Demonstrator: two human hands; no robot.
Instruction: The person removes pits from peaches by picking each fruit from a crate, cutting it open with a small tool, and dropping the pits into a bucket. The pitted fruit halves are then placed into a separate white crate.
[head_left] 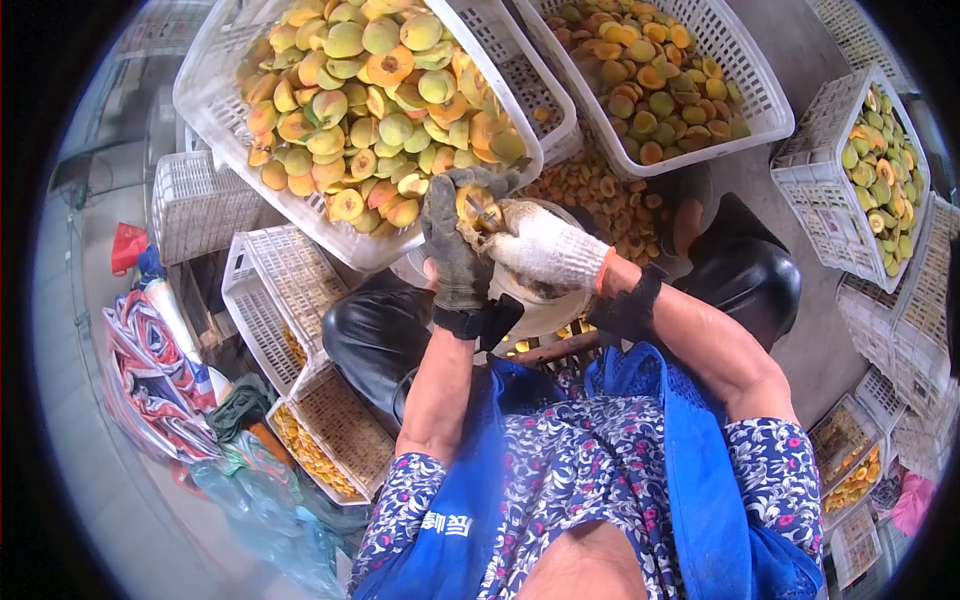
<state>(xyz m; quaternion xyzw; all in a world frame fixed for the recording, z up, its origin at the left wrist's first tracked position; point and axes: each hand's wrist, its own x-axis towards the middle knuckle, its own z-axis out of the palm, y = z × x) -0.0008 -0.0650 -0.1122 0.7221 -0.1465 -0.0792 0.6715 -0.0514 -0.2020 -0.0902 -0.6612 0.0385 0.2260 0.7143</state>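
Note:
My left hand (455, 240), in a dark grey glove, is closed around a peach half (474, 205) with its cut face up. My right hand (552, 243), in a white knitted glove with an orange cuff, grips a small metal pitting tool (487, 214); its tip meets the middle of the peach half. Most of the tool is hidden by the glove. Just beyond my hands, a tilted white crate (215, 130) is heaped with peach halves (370, 110). Below my wrists stands a pale bucket (545, 318), partly covered by my arms.
A second white crate (770, 125) of peach halves is at the upper right, with another full crate (815, 185) farther right. Loose fruit pieces (600, 205) lie between. Stacked crates (290, 290) stand at the left, beside striped sheeting (160, 370) and a plastic bag (265, 520).

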